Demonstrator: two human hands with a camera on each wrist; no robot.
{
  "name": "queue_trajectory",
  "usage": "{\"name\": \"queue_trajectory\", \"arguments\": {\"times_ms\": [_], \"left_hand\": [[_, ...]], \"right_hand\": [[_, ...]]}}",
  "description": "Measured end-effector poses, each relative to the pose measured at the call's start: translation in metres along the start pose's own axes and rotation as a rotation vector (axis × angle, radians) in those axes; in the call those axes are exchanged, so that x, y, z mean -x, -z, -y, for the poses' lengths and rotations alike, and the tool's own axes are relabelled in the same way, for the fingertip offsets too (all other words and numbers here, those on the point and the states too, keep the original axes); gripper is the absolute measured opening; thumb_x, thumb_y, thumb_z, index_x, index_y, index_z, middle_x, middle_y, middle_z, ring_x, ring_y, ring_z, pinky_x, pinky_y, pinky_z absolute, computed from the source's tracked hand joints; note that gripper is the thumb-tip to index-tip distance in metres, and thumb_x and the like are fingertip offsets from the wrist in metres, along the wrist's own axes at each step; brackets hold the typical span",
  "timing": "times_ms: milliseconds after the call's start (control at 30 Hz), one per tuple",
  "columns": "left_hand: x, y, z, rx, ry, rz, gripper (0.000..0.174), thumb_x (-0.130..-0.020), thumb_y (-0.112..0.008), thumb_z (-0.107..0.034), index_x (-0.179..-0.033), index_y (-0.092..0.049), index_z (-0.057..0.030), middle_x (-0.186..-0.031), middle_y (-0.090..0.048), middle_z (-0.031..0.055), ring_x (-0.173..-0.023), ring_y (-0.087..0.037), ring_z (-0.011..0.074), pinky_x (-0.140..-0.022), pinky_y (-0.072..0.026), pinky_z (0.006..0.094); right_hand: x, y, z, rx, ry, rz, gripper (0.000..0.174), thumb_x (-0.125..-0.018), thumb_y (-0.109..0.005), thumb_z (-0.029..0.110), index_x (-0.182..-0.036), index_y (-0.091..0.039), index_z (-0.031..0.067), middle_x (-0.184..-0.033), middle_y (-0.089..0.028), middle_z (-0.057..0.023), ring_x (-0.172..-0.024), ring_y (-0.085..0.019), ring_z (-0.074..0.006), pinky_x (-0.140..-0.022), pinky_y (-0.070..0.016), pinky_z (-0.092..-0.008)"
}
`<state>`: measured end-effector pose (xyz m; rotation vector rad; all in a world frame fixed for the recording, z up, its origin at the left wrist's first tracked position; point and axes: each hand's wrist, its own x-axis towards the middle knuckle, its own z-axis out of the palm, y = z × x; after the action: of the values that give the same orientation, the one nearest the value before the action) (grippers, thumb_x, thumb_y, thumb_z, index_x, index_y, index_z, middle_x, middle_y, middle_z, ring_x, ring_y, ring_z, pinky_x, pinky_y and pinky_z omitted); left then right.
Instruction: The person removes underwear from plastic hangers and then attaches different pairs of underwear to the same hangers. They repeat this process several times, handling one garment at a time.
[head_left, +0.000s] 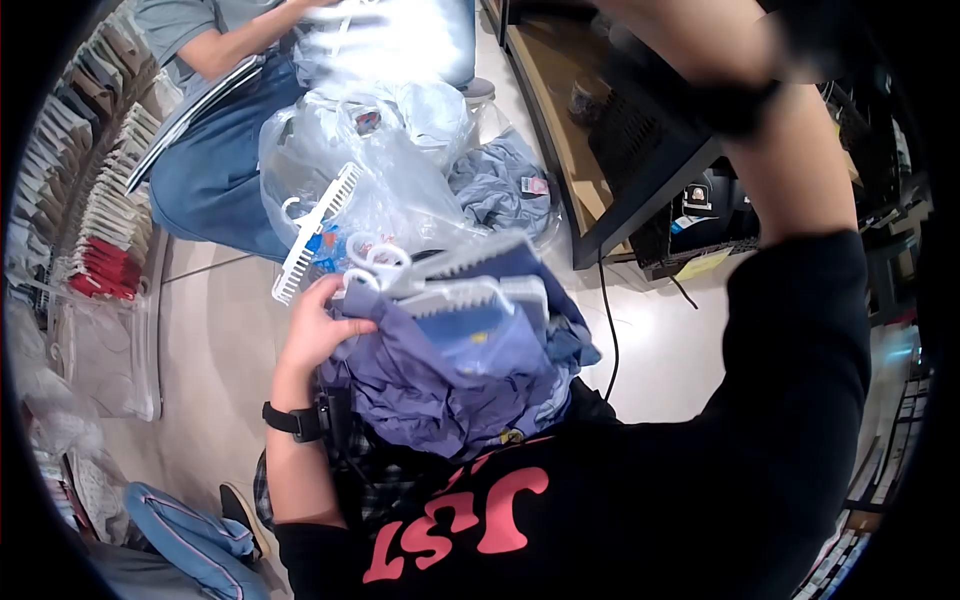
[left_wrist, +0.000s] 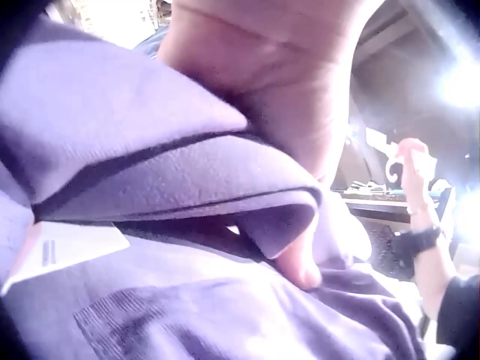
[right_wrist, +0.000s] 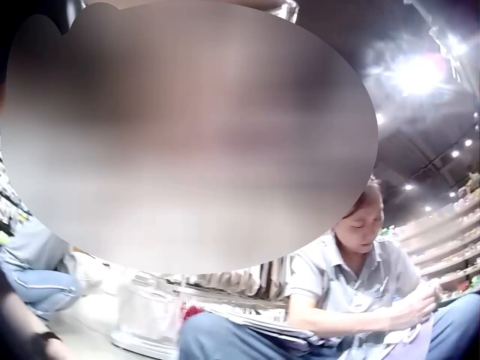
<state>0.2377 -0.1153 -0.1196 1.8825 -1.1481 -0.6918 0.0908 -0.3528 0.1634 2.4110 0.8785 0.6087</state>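
Observation:
My left hand [head_left: 318,325] grips the upper edge of a purple garment [head_left: 420,400], thumb in front, close beside white hanger hooks. In the left wrist view the garment's folded cloth [left_wrist: 127,120] overlaps the hand, and a white tag [left_wrist: 71,251] lies on it. White toothed hangers [head_left: 470,298] stick up from the purple bundle on the lap. Another white hanger [head_left: 318,235] lies against a clear plastic bag just beyond. Raised at the upper right, my right hand [head_left: 690,40] is blurred; in the left wrist view its fingers are curled beside a small white hook.
A large clear plastic bag [head_left: 370,170] and a grey garment [head_left: 505,185] lie ahead. A person in blue trousers [head_left: 215,185] sits across, with hands on light cloth. Clothes racks [head_left: 105,200] line the left; a dark-framed shelf [head_left: 640,210] stands at the right.

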Motion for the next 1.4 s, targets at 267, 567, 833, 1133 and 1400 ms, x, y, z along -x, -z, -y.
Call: {"name": "queue_trajectory", "arguments": {"times_ms": [267,567,833,1133,1400], "left_hand": [[0.003,-0.002,-0.021,-0.203,-0.058,-0.058,0.071,-0.053,-0.081,-0.018,-0.117,-0.052,-0.0072,-0.109,-0.053,0.0139,-0.102,-0.052,0.0280,-0.086,-0.0416,0.0340],[0.082,0.058,-0.042,-0.298,0.303,-0.353,0.050,-0.062,-0.077,-0.016,-0.106,-0.057,-0.0026,-0.089,-0.059,0.0118,-0.083,-0.058,0.0239,-0.073,-0.0449,0.0306],[0.174,0.090,-0.050,0.276,-0.163,-0.997,0.008,-0.087,-0.056,-0.008,-0.093,-0.053,-0.0033,-0.073,-0.051,-0.0044,-0.063,-0.045,0.0022,-0.056,-0.0354,0.0150],[0.200,0.075,-0.046,0.274,-0.150,-1.155,0.009,-0.092,-0.048,-0.013,-0.098,-0.043,-0.0064,-0.071,-0.047,-0.0046,-0.060,-0.039,0.0005,-0.053,-0.0303,0.0150],[0.217,0.061,-0.069,0.205,-0.442,-1.173,0.011,-0.093,-0.046,-0.015,-0.100,-0.043,-0.0064,-0.067,-0.055,0.0047,-0.054,-0.052,0.0118,-0.048,-0.0412,0.0210]], "right_hand": [[0.091,0.121,0.145,-0.772,-0.499,0.659,0.007,-0.073,-0.057,0.012,-0.077,-0.057,0.0059,-0.064,-0.059,-0.0058,-0.055,-0.061,-0.0165,-0.047,-0.0475,-0.0280],[0.079,0.025,0.186,-1.827,-0.679,-0.528,0.008,-0.086,-0.056,0.013,-0.084,-0.054,0.0063,-0.071,-0.064,-0.0145,-0.068,-0.064,-0.0242,-0.067,-0.0548,-0.0375],[0.000,-0.097,0.268,-2.353,-0.599,0.229,0.019,-0.080,-0.060,0.000,-0.094,-0.048,0.0029,-0.096,-0.055,-0.0071,-0.087,-0.058,-0.0137,-0.078,-0.0462,-0.0269],[-0.019,-0.109,0.290,-2.289,-0.213,0.692,0.022,-0.077,-0.067,0.008,-0.092,-0.050,0.0036,-0.081,-0.056,0.0010,-0.076,-0.055,-0.0058,-0.063,-0.0437,-0.0213],[-0.034,-0.054,0.172,-1.578,-0.393,-0.090,0.015,-0.070,-0.073,0.011,-0.075,-0.064,0.0004,-0.072,-0.065,-0.0096,-0.063,-0.059,-0.0108,-0.054,-0.0456,-0.0219]]}}
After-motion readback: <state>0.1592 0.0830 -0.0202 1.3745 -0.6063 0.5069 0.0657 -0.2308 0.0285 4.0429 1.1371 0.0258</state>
